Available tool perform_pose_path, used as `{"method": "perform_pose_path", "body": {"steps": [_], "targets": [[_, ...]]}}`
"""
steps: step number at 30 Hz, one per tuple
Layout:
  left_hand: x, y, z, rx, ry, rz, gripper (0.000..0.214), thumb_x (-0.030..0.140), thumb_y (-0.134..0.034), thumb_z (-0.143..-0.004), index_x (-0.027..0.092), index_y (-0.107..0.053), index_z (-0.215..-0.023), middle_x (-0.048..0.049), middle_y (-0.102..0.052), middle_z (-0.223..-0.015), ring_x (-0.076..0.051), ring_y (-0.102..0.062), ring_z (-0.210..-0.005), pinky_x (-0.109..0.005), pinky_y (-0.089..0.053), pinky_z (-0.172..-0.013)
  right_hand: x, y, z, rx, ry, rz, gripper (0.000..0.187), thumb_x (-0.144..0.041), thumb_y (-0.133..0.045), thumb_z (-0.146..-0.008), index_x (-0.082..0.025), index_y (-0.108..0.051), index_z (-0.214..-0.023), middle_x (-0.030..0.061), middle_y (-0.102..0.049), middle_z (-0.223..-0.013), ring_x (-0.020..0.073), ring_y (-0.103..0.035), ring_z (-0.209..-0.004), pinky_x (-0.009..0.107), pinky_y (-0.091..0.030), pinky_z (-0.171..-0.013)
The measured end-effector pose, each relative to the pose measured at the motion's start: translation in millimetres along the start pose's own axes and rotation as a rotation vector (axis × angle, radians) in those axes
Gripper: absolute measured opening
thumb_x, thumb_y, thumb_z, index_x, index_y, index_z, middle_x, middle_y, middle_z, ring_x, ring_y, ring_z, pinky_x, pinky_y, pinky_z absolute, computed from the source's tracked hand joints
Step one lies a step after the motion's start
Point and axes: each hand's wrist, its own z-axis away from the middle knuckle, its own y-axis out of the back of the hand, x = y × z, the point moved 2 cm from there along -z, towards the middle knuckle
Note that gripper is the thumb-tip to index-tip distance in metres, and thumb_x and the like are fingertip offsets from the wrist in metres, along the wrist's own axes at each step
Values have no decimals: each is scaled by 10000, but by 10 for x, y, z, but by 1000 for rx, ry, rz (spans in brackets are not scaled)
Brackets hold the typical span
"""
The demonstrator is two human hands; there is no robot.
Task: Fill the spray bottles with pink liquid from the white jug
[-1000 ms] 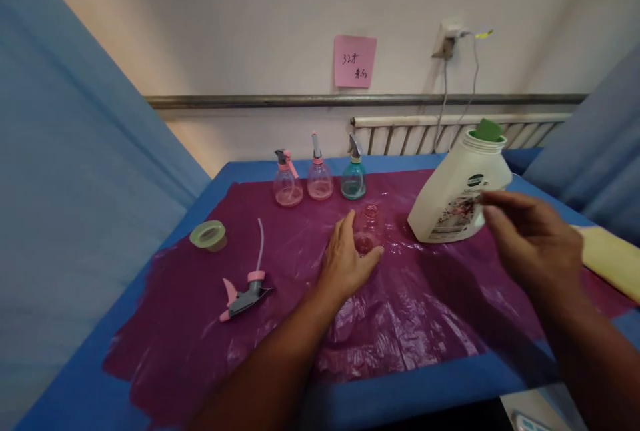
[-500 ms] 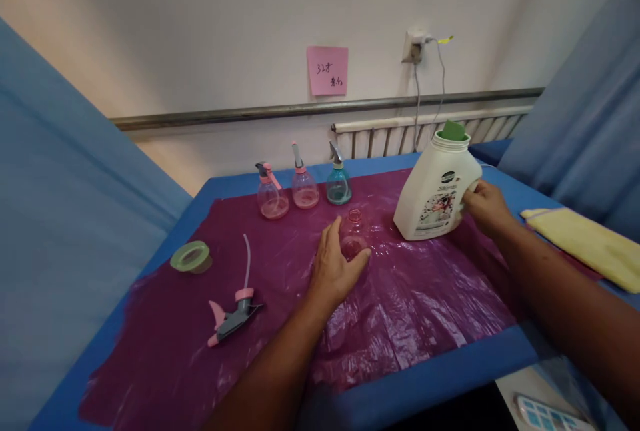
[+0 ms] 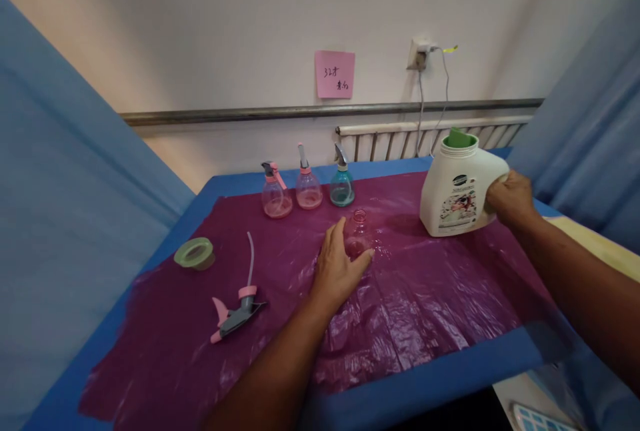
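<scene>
My left hand [image 3: 340, 263] curves round the left and near side of a clear pink spray bottle [image 3: 359, 236] whose neck is open at the top. A little liquid seems to lie in it. My right hand [image 3: 511, 196] grips the handle of a large white jug [image 3: 453, 184], nearly upright over the right part of the sheet. Its mouth is open and a green spout piece shows inside. The loose spray head [image 3: 240, 311], grey and pink with a clear tube, lies left of my left forearm. Farther left sits a pale green cap [image 3: 195, 254].
Behind stand two pink spray bottles [image 3: 277, 204] [image 3: 309, 196] and a teal spray bottle [image 3: 343, 192], all with heads on. A purple plastic sheet [image 3: 165, 344] covers the blue table. A yellow cloth [image 3: 595, 244] lies at right. Blue curtains [image 3: 65, 204] hang at both sides.
My right hand has carried the white jug to the right, away from the pink bottle, and it stands more upright. My left hand remains at the bottle. The view has shifted slightly.
</scene>
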Motion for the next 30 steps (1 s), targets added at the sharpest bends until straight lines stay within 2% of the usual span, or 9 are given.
{"method": "perform_pose_path", "body": {"steps": [5,9,15,19,23,30], "targets": [[0,-5,3,5,-10,-6,905,363,-858,-901,226,-439,-1691,-185,-555,-1706,-389,-526,-1632,-625,-425,-1367,-151,346,-123,-5,-43,-24,362,-233,-551,-839,-178,-779,-1115,150,-803,-1030,251,-692,-908,356,-522,-784],[-12,-13,3,6,-24,2,895,364,-855,-909,227,-441,-1691,-186,-547,-1721,-389,-518,-1641,-625,-418,-1374,-418,516,-126,-66,45,148,277,-232,-565,-833,-193,-769,-1016,124,-776,-929,242,-666,-880,367,-473,-792],[25,10,1,51,-17,13,901,364,-878,-892,234,-458,-1679,-185,-554,-1731,-386,-524,-1642,-615,-419,-1374,-786,527,-88,-148,223,470,261,-329,-564,-896,-198,-766,-999,145,-805,-961,248,-668,-856,348,-415,-742],[68,36,16,105,31,22,874,342,-895,-873,229,-475,-1630,-175,-628,-1647,-373,-608,-1551,-604,-482,-1316,-961,507,-44,-173,325,653,334,-345,-576,-927,-212,-802,-1135,161,-843,-1076,266,-696,-881,356,-378,-740],[69,23,32,122,13,13,832,298,-910,-848,252,-509,-1576,-149,-661,-1585,-358,-634,-1507,-588,-506,-1288,-1119,522,-13,-178,350,721,314,-354,-592,-956,-230,-806,-1149,150,-852,-1108,267,-697,-895,353,-346,-727],[28,-6,37,118,-107,-13,820,267,-866,-895,262,-499,-1629,-144,-616,-1641,-361,-579,-1565,-602,-463,-1337,-1285,586,-39,-190,390,763,227,-320,-638,-982,-242,-809,-1110,143,-836,-1069,238,-648,-847,358,-303,-703]]}}
